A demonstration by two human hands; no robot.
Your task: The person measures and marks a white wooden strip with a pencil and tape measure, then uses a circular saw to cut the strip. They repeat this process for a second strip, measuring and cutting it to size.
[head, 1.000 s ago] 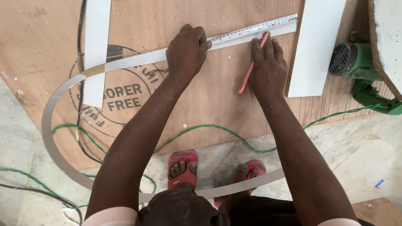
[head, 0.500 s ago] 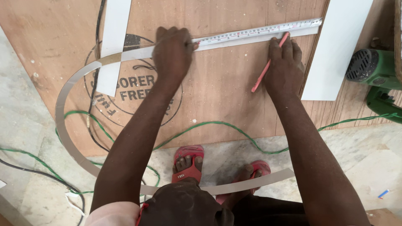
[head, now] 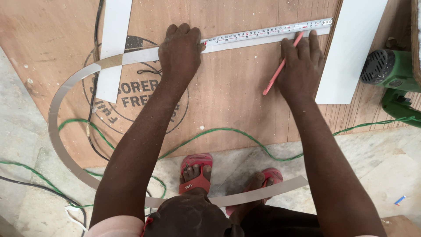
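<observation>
Left hand point(head: 180, 55) lies flat, palm down, pinning the white steel measuring tape point(head: 267, 33) and the long thin pale laminate strip point(head: 245, 43) under it against the brown plywood sheet point(head: 228, 96). Right hand point(head: 302, 66) is closed on a slim red pencil point(head: 280, 66), tip up at the tape's 1 o'clock end.

Tape: light, springy, likely slips unless pressed down. Strip: thin and floppy, curls in a big loop from 9 round to 6 o'clock; best held flat near the mark.

Round black stamped logo point(head: 136, 87) on the plywood at 9 o'clock, partly under a white flat board point(head: 112, 48). Green power tool point(head: 392, 72) at 3 o'clock.
</observation>
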